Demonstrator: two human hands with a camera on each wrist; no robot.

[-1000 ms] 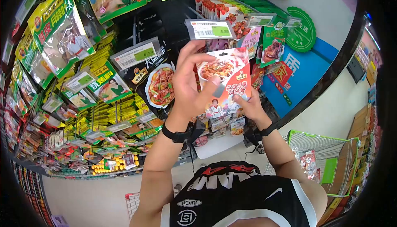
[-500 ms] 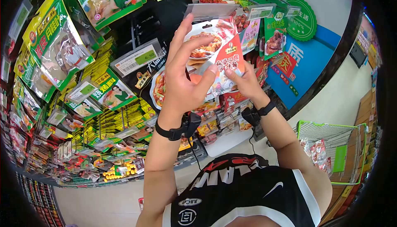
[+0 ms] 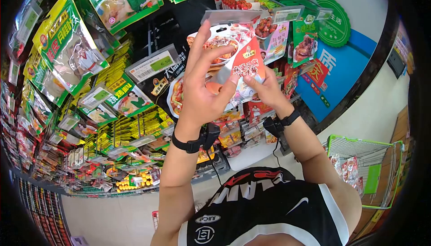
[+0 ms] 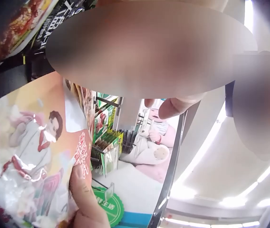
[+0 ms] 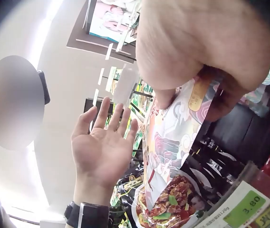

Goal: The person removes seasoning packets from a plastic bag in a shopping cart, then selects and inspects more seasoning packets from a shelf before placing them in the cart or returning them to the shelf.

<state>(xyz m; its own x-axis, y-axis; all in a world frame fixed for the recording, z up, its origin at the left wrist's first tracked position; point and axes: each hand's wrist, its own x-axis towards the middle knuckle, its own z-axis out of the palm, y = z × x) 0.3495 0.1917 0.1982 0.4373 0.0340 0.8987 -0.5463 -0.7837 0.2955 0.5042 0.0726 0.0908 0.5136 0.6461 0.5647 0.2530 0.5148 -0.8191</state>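
Note:
My right hand [image 3: 274, 94] pinches a red-and-white seasoning packet [image 3: 249, 60] at its lower right, thumb on the front. The packet's front, with a picture of a bowl of food, faces up toward my head. My left hand [image 3: 200, 84] stands at the packet's left side, fingers extended and spread. In the right wrist view, that left hand [image 5: 104, 152] shows an open palm apart from the packet [image 5: 173, 137], which the right hand [image 5: 201, 42] grips. In the left wrist view, the right thumb lies on the packet [image 4: 25, 156].
Hanging green-and-yellow packets [image 3: 67, 44] fill racks on the left. A price tag holder [image 3: 231, 17] juts out just above the held packet. Right of the rack is a blue panel [image 3: 332, 82]; a green-rimmed shopping cart [image 3: 330, 149] with packets stands at lower right.
The packet and both hands have moved up and slightly left in the head view. My left fingers, bent over the packet's top before, have straightened. The price tag holder above has tilted up.

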